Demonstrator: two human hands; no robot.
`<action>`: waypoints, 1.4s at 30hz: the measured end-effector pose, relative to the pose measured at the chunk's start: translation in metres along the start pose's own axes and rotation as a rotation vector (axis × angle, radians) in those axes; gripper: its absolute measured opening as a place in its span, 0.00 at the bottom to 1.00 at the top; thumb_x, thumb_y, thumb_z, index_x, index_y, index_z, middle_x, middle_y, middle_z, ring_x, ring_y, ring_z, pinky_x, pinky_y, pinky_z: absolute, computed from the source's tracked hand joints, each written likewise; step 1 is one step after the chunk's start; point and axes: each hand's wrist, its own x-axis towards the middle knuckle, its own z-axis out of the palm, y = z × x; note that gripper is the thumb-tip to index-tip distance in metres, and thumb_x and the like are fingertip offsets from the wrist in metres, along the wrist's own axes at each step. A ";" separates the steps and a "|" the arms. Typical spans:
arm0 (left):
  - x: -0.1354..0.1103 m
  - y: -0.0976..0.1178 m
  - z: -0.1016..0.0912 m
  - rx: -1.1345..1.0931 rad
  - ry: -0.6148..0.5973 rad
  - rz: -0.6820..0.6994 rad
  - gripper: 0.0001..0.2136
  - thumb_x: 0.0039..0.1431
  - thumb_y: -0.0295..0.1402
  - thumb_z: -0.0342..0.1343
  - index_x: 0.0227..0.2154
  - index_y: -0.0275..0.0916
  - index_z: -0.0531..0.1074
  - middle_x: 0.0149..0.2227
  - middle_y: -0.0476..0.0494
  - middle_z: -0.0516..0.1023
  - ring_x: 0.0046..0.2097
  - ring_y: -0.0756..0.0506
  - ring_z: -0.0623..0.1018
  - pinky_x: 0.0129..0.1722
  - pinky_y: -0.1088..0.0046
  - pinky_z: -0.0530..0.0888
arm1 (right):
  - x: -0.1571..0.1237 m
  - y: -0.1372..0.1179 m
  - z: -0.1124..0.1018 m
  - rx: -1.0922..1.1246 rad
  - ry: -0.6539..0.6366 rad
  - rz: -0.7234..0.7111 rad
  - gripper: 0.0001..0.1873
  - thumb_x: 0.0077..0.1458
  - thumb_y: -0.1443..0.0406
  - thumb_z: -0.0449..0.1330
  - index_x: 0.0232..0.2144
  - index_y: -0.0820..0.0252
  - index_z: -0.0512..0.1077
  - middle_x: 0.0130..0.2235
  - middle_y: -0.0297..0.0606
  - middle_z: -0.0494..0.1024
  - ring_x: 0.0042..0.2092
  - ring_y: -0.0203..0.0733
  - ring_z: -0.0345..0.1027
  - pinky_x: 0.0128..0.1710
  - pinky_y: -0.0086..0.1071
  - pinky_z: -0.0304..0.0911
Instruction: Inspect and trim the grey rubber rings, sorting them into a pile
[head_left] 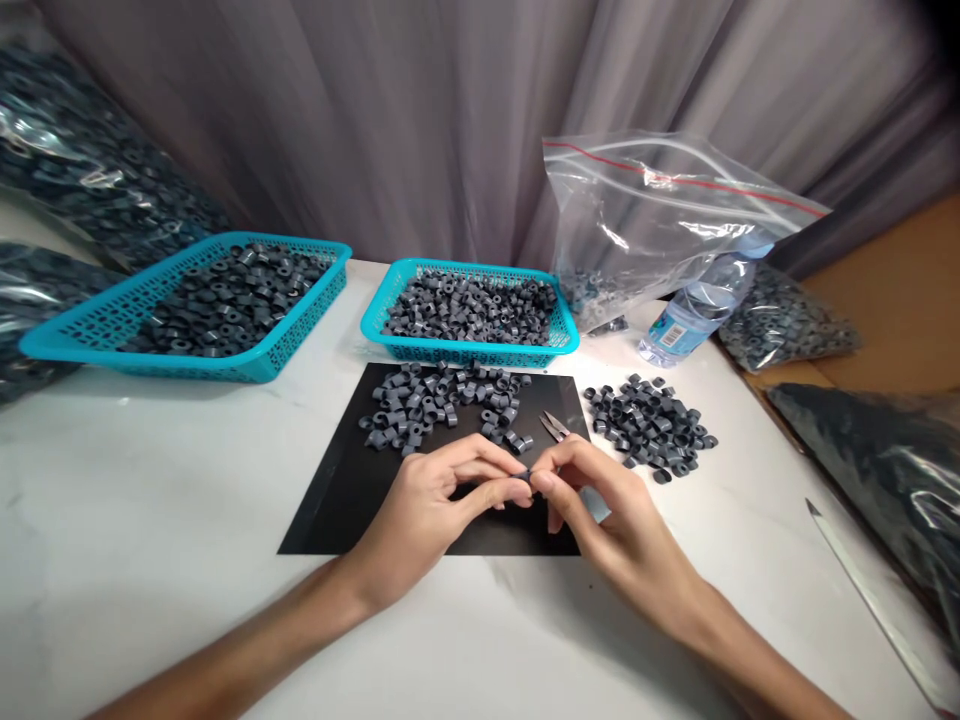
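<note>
My left hand [427, 510] pinches a small dark grey plastic ring [524, 476] between thumb and fingers, just above the black mat [322, 520]. From the other side, the thumb and forefinger of my right hand [607, 500] close on the same piece, which the fingertips mostly cover. Pointed blades of small snips [553, 427] stick out beyond my right knuckles; whether that hand also grips them I cannot tell. A heap of similar grey rings [412, 405] lies on the mat's far part, and another pile of rings [652, 425] is on the table to the right.
Two turquoise baskets, a left one [266, 365] and a middle one [472, 352], hold many grey rings. Behind the right pile stand a zip bag [637, 220] and a tilted water bottle [690, 310]. Filled plastic bags [787, 320] line the right side. A grey curtain [450, 120] hangs behind.
</note>
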 end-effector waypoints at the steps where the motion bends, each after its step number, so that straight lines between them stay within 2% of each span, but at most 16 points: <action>1: 0.001 0.000 0.000 -0.027 -0.009 -0.015 0.05 0.61 0.35 0.62 0.35 0.40 0.78 0.33 0.50 0.84 0.38 0.49 0.83 0.40 0.78 0.75 | 0.000 0.001 0.000 -0.003 -0.003 -0.005 0.10 0.69 0.62 0.52 0.35 0.57 0.69 0.33 0.35 0.74 0.30 0.35 0.69 0.29 0.28 0.63; 8: 0.005 0.001 -0.001 -0.180 -0.041 -0.087 0.07 0.60 0.35 0.63 0.35 0.37 0.75 0.34 0.45 0.86 0.40 0.44 0.85 0.37 0.75 0.75 | 0.003 -0.002 -0.015 -0.093 0.155 0.012 0.11 0.69 0.60 0.52 0.34 0.56 0.67 0.26 0.30 0.69 0.27 0.36 0.68 0.28 0.29 0.62; 12: 0.007 0.001 -0.002 -0.225 -0.033 -0.088 0.07 0.60 0.35 0.63 0.35 0.37 0.74 0.35 0.43 0.86 0.40 0.44 0.85 0.37 0.74 0.76 | 0.007 -0.002 -0.029 -0.212 0.207 -0.028 0.12 0.68 0.58 0.53 0.33 0.57 0.68 0.28 0.32 0.71 0.27 0.36 0.67 0.29 0.29 0.61; 15: 0.007 0.003 -0.002 -0.264 -0.049 -0.091 0.07 0.60 0.34 0.64 0.35 0.36 0.74 0.34 0.42 0.86 0.39 0.44 0.85 0.36 0.74 0.76 | 0.009 0.010 -0.048 -0.470 0.287 0.058 0.13 0.67 0.58 0.51 0.31 0.56 0.66 0.26 0.33 0.71 0.27 0.38 0.65 0.28 0.31 0.56; 19: 0.007 0.006 -0.001 -0.278 -0.065 -0.095 0.06 0.59 0.33 0.64 0.35 0.35 0.75 0.33 0.42 0.86 0.35 0.46 0.84 0.33 0.76 0.74 | 0.011 0.034 -0.076 -0.981 0.389 0.275 0.15 0.63 0.61 0.53 0.24 0.56 0.61 0.21 0.33 0.68 0.21 0.36 0.52 0.23 0.32 0.42; 21: 0.007 0.006 -0.001 -0.261 -0.069 -0.091 0.06 0.60 0.33 0.63 0.36 0.35 0.76 0.33 0.42 0.86 0.34 0.47 0.84 0.32 0.76 0.74 | 0.011 0.044 -0.084 -1.139 0.401 0.305 0.18 0.62 0.60 0.54 0.21 0.57 0.60 0.20 0.34 0.66 0.20 0.34 0.46 0.23 0.33 0.39; 23: 0.007 0.006 -0.002 -0.246 -0.076 -0.080 0.08 0.61 0.34 0.62 0.39 0.35 0.77 0.34 0.41 0.85 0.34 0.47 0.83 0.32 0.75 0.74 | 0.011 0.049 -0.088 -1.203 0.411 0.289 0.16 0.63 0.60 0.54 0.23 0.57 0.63 0.22 0.34 0.68 0.19 0.33 0.46 0.23 0.32 0.38; 26: 0.007 0.005 -0.002 -0.243 -0.089 -0.062 0.10 0.63 0.35 0.60 0.44 0.36 0.78 0.35 0.42 0.85 0.34 0.48 0.82 0.34 0.74 0.74 | 0.010 0.049 -0.086 -1.193 0.436 0.246 0.07 0.63 0.61 0.54 0.36 0.58 0.68 0.25 0.35 0.72 0.20 0.35 0.51 0.24 0.32 0.39; 28: 0.006 0.005 -0.002 -0.258 -0.096 -0.047 0.10 0.64 0.34 0.59 0.46 0.38 0.78 0.36 0.43 0.85 0.34 0.49 0.81 0.35 0.75 0.74 | 0.010 0.046 -0.081 -1.169 0.459 0.232 0.07 0.64 0.62 0.54 0.41 0.58 0.67 0.25 0.34 0.73 0.21 0.36 0.55 0.24 0.32 0.39; 31: 0.005 0.004 -0.002 -0.288 -0.101 -0.050 0.10 0.65 0.35 0.59 0.45 0.40 0.80 0.36 0.45 0.85 0.35 0.50 0.81 0.36 0.76 0.73 | 0.012 0.041 -0.072 -1.114 0.479 0.194 0.06 0.64 0.62 0.54 0.41 0.56 0.68 0.25 0.33 0.73 0.23 0.38 0.61 0.24 0.32 0.40; 33: 0.005 0.004 -0.001 -0.307 -0.094 -0.069 0.10 0.64 0.35 0.59 0.45 0.40 0.80 0.37 0.45 0.85 0.36 0.51 0.81 0.37 0.78 0.73 | 0.014 0.037 -0.064 -1.018 0.457 0.114 0.06 0.65 0.61 0.55 0.40 0.56 0.68 0.26 0.32 0.72 0.25 0.39 0.64 0.25 0.31 0.46; 35: 0.005 0.004 -0.001 -0.342 -0.086 -0.097 0.11 0.64 0.36 0.59 0.47 0.40 0.80 0.38 0.44 0.85 0.37 0.51 0.81 0.39 0.79 0.73 | 0.014 0.032 -0.053 -0.854 0.351 -0.014 0.06 0.66 0.61 0.54 0.40 0.56 0.68 0.28 0.33 0.72 0.28 0.39 0.66 0.28 0.31 0.53; 38: 0.005 0.005 0.000 -0.466 -0.090 -0.168 0.14 0.67 0.38 0.55 0.49 0.39 0.79 0.42 0.42 0.85 0.41 0.50 0.81 0.43 0.78 0.74 | 0.012 0.026 -0.037 -0.624 0.110 -0.206 0.07 0.68 0.63 0.52 0.42 0.57 0.69 0.34 0.37 0.72 0.35 0.41 0.68 0.35 0.33 0.61; 40: 0.005 0.006 0.000 -0.551 -0.094 -0.218 0.15 0.68 0.39 0.54 0.50 0.38 0.78 0.44 0.40 0.84 0.44 0.49 0.82 0.46 0.76 0.74 | 0.010 0.023 -0.026 -0.586 -0.006 -0.309 0.07 0.68 0.65 0.51 0.43 0.58 0.69 0.36 0.40 0.73 0.38 0.43 0.67 0.37 0.35 0.62; 42: 0.004 0.006 0.000 -0.596 -0.089 -0.250 0.15 0.68 0.39 0.55 0.50 0.37 0.78 0.44 0.39 0.84 0.45 0.48 0.82 0.48 0.75 0.74 | 0.009 0.023 -0.019 -0.612 -0.036 -0.397 0.06 0.68 0.66 0.52 0.43 0.59 0.68 0.37 0.41 0.73 0.38 0.44 0.66 0.36 0.36 0.62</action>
